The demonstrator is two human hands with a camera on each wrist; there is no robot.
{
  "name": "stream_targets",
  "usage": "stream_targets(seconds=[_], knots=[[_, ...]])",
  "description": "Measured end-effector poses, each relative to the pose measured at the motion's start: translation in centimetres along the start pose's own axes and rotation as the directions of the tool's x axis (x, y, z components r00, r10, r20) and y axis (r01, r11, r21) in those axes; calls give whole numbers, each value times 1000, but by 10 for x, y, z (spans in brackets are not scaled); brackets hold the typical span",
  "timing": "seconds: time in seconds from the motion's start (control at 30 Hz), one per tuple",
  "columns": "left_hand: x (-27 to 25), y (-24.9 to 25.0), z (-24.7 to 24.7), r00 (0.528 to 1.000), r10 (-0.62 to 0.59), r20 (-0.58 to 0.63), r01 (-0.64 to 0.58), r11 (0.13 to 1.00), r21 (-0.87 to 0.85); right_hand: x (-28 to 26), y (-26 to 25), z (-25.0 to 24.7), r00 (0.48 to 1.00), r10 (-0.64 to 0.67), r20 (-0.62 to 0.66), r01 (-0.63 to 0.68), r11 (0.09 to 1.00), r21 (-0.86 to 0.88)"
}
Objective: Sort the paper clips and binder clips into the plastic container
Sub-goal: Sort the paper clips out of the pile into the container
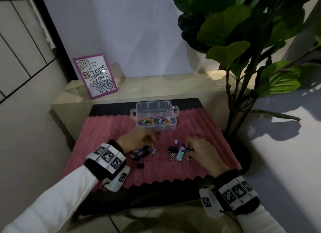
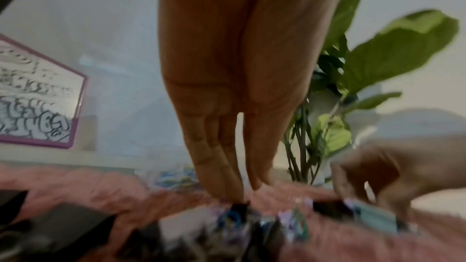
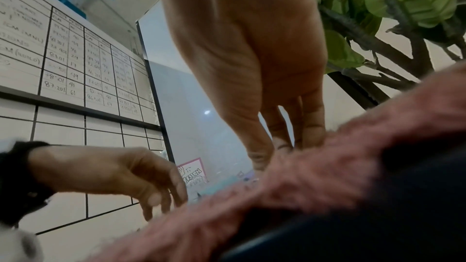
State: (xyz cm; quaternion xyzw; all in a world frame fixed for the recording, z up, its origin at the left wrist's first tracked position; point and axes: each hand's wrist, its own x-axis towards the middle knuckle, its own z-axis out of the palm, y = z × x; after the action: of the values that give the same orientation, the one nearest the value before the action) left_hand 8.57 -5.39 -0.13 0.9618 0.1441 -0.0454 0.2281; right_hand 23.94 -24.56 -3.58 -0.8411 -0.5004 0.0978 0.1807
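Okay, my left hand (image 1: pixel 137 140) fingers reach down, grip unclear; right hand (image 1: pixel 199 148) curls into binder clips (image 1: pixel 177 153) under it. I'd pinch one, lift clean; container (image 1: pixel 155 115) sits just beyond.

head overhead, wrists low, close

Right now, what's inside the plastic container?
The plastic container holds a heap of colourful paper clips in its near section. The far sections look empty; what lies beneath the heap is hidden.
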Motion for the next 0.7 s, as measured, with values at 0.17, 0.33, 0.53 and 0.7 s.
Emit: stream_targets(seconds=[0.17,0.33,0.53,0.7], knots=[[14,-11,16,993,-76,93,60,985,162,-3,3,5,1000,1,-29,1,998,64],[22,-1,13,981,-80,175,69,995,68,-5,8,5,999,44,-7,-42,976,215],[21,-7,7,981,-42,188,47,999,-20,-8,19,-8,986,152,-63,-81,782,617],[12,-9,-2,991,-17,130,37,988,-152,-10,15,-9,988,152,-11,-85,607,790]])
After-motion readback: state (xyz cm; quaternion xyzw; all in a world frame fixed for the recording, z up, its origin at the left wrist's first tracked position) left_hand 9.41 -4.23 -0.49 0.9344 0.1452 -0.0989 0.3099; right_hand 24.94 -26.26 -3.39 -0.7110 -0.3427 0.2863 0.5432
